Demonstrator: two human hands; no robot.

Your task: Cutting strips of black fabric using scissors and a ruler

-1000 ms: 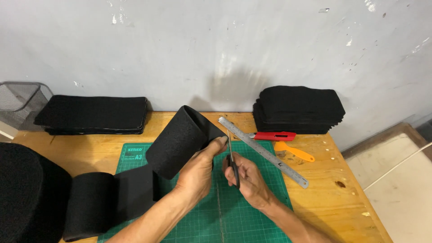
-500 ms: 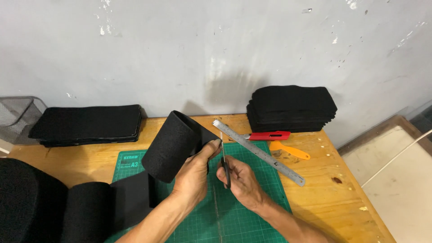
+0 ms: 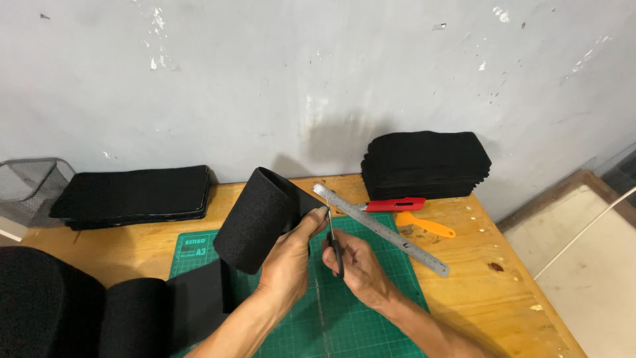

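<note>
A wooden workbench (image 3: pixel 477 278) is seen from above, set against a grey wall. On it lies a green cutting mat (image 3: pixel 371 311).

A wide strip of black foam-like fabric (image 3: pixel 255 219) is held up over the mat by the left hand (image 3: pixel 291 262), whose fingers are closed around the strip's edge, thumb on top. The strip curls upward in a loop and trails down to the left, where it joins a large black roll (image 3: pixel 46 311) at the lower left corner.

A pair of scissors with dark handles (image 3: pixel 334 242) is gripped by the right hand (image 3: pixel 354 265), the fingers closed through the handles. The blades point away from the person and meet the fabric's edge just beside the left thumb.

A steel ruler (image 3: pixel 384 230) lies diagonally across the mat's far right corner. Beyond it, a red utility knife (image 3: pixel 394 205) and an orange tool (image 3: pixel 424 224) rest on the wood. Two stacks of cut black pieces are placed against the wall: a low stack (image 3: pixel 132 195) at the left and a taller stack (image 3: pixel 427 162) at the right. A wire mesh basket (image 3: pixel 30 185) is seen at the far left.
</note>
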